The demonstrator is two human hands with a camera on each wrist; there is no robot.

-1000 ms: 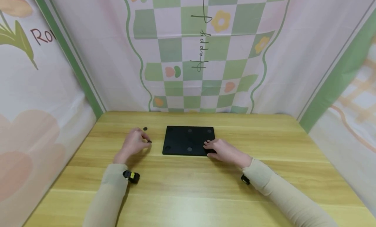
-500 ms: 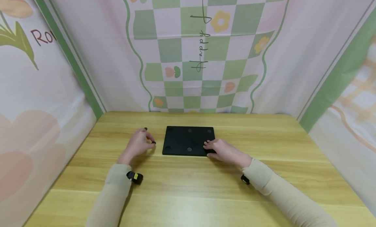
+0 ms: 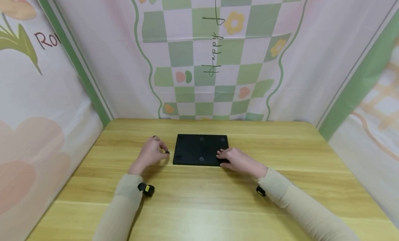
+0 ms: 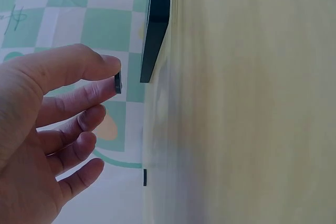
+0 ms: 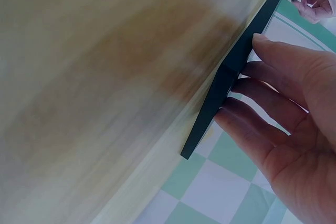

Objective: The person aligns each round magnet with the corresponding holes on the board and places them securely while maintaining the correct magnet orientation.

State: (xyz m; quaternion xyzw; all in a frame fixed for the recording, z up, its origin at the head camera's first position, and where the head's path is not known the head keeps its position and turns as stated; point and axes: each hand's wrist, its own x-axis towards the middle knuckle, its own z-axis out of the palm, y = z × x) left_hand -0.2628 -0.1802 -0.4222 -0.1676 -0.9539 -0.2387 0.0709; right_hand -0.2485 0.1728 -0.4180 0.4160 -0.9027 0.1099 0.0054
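Note:
A flat black rectangular board (image 3: 191,149) lies on the table, with several round spots on its top, some greyer than others. Just left of it, my left hand (image 3: 150,152) pinches a small thin black disc (image 4: 117,83) between thumb and index finger, above the table. The other left fingers hang loosely bent. At the board's front right corner my right hand (image 3: 238,160) rests with its fingertips and thumb touching the board, covering that corner. A second black disc (image 4: 145,177) lies on the table beyond my left hand, mostly hidden by it in the head view.
The wooden table (image 3: 199,199) ends at a hanging cloth (image 3: 180,54) with green checks and flowers. More printed cloth hangs at the left and right. Each wrist wears a small black camera, such as the left one (image 3: 146,189).
My left hand has moved right with the disc, closer to the board's left edge, and now covers most of the second disc. The right hand and the board have stayed put.

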